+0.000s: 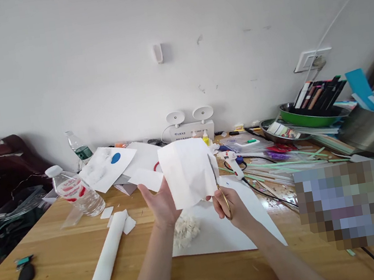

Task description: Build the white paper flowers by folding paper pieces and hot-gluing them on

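Observation:
A white sheet of paper is held up in front of me, its surface slightly creased. My left hand supports it at the left edge, thumb stretched out to the side and the other fingers hidden behind the sheet. In my right hand is a pair of scissors with gold-coloured handles, fingers wrapped round them. Their blades run upward along the right edge of the sheet, where a narrow strip of paper stands off. Beneath lies a pile of off-white shreds on a large white sheet.
To the left are a rolled white paper, small paper scraps, a water bottle and a black object. At the right lie a glue gun, thin sticks, cables and a green bowl of markers. One patch is pixelated.

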`<state>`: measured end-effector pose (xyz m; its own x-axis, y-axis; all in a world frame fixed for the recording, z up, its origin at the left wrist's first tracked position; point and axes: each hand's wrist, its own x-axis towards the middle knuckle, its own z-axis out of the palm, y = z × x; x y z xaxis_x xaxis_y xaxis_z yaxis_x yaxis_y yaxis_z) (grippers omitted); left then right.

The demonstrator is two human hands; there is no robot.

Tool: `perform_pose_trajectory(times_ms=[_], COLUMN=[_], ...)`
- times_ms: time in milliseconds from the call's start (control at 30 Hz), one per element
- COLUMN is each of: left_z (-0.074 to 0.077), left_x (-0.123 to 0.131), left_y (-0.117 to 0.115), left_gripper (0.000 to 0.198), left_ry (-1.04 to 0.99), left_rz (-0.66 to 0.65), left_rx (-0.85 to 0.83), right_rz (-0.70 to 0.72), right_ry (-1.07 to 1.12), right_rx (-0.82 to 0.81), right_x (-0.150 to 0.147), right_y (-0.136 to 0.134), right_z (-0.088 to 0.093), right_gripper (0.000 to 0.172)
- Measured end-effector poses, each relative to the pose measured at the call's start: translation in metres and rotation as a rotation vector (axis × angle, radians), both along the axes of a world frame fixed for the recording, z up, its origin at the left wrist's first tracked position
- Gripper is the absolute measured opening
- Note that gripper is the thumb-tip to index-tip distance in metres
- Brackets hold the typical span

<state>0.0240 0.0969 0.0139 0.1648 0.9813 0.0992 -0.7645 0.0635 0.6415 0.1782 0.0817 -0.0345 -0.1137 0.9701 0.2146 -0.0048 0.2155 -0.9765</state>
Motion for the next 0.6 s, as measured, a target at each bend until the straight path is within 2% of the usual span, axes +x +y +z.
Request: perform_pose_trajectory(times_ms=[133, 267, 367, 500, 600], left_z=[0.009, 0.016, 0.013, 0.003, -0.001], left_x=[-0.014, -0.011, -0.005, -0.002, -0.004], left_y=[0.011, 0.019, 0.022, 0.019, 0.013], left_gripper=[0.068, 0.053, 0.044, 0.036, 0.034], left_ry=[0.175, 0.352, 0.407, 0.411, 0.376], left_rz=[0.013, 0.045, 0.108, 0.221, 0.229], left_rx=[-0.013, -0.088, -0.143, -0.262, -0.252], right_rz=[0.014, 0.033, 0.058, 0.115, 0.160], right_ry=[-0.032, -0.090, -0.106, -0.063, -0.059], right_rx=[-0.070, -0.172, -0.185, -0.224, -0.263], right_x=[0.001, -0.001, -0.003, -0.008, -0.011], right_y=[0.001, 0.001, 0.001, -0.001, -0.004], right_z=[-0.001, -0.005, -0.008, -0.008, -0.008], right_gripper=[0.046, 0.043, 0.039, 0.044, 0.045])
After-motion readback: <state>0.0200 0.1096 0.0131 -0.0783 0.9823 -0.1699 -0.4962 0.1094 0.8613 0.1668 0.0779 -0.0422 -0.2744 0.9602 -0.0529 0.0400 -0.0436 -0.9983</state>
